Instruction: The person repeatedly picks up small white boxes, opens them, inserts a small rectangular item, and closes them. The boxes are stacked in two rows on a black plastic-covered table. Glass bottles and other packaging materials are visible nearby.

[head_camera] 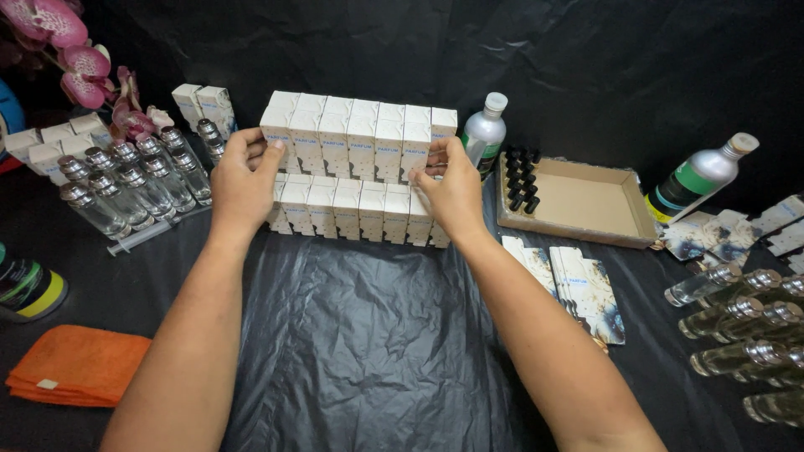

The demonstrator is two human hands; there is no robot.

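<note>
Hands, left [244,180] and right [452,191], at either end of stacked white boxes [360,138].

Orange cloth [77,365]; cardboard tray [586,203]; pink orchid [75,59].

Upper box row [360,134] stacked on lower row [356,209], tray [578,201] right.

— How were the arms placed?
— Both bare forearms reached forward from the lower edge, angling inward.
— And the hands?
— The left hand [244,177] and right hand [452,188] faced each other, palms inward, fingers [270,147] curled and pressing toward one another, thumbs up.
</note>
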